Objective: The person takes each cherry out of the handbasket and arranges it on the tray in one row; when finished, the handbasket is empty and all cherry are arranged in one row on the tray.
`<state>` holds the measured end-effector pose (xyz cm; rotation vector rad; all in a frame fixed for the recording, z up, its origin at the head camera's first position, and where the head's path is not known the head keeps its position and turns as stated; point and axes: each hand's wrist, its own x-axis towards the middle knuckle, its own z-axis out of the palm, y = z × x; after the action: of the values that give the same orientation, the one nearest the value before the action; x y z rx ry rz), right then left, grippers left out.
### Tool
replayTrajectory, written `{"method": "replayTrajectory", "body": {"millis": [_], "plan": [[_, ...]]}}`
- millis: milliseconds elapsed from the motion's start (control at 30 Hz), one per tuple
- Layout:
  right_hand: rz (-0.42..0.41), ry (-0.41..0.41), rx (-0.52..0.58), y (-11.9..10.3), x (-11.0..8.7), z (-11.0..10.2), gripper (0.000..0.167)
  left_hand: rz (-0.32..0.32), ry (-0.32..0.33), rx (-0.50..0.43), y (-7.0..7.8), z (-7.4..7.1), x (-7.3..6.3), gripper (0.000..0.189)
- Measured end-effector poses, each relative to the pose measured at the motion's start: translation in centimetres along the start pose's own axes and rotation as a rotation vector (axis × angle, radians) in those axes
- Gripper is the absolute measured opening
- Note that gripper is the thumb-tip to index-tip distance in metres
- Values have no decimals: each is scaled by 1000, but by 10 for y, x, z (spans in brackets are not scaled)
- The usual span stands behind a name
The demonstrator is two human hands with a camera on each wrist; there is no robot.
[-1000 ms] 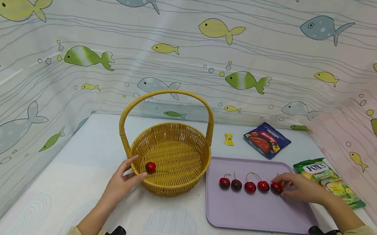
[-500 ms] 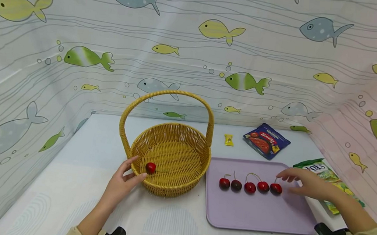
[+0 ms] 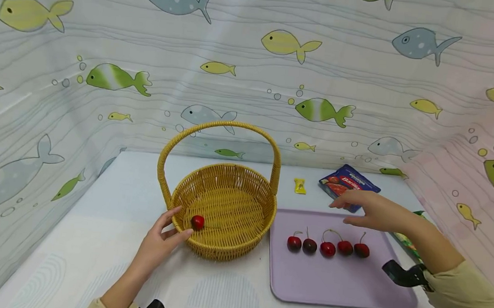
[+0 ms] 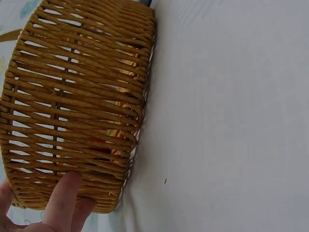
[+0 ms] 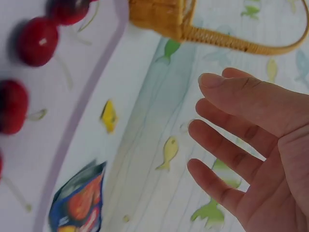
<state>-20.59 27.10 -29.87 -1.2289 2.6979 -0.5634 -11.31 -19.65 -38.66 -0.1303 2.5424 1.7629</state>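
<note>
My left hand (image 3: 159, 239) touches the near left side of a round wicker basket (image 3: 221, 256), its spread fingers and thumb resting against the rim and outer wall. Inside the basket, near that hand, lies one red cherry (image 3: 197, 222). In the right wrist view, my right hand (image 5: 256, 140) has loosely extended fingers and holds nothing. It hovers over the far right part of a lilac tray (image 3: 332, 281). Below it, several stemmed cherries (image 3: 327, 249) form a row on the tray.
A blue Barilla pouch (image 3: 336, 180) lies behind the tray, partly hidden by my right hand. Left of it is a small yellow wrapped candy (image 3: 299, 186). My right forearm covers most of a green bag (image 3: 409, 245). The basket's tall handle (image 3: 223, 124) arches upward.
My right hand has drawn off the rightmost cherry, leaving it on the tray, then risen and moved left toward the tray's far edge. My left hand stays at the basket.
</note>
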Motion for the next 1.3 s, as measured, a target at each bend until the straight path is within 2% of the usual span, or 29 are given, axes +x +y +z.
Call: {"method": "replayTrajectory", "body": {"millis": [267,433,733,1000,1300], "plan": [[-117,-23,-13,-29,46,0,35,-15,4,-2,-2,0,-1,71],[-114,-64,18,-43,68,4,36,-23,4,-6,-3,0,-2,71],[-192,-119,61,-58,101,18,33,-30,8,-3,-2,-1,-3,72],[-276,-144,20,-71,128,28,31,-14,14,12,-1,1,-1,71],[-321,-239,46,-84,161,39,30,-13,15,12,0,1,-1,71]]}}
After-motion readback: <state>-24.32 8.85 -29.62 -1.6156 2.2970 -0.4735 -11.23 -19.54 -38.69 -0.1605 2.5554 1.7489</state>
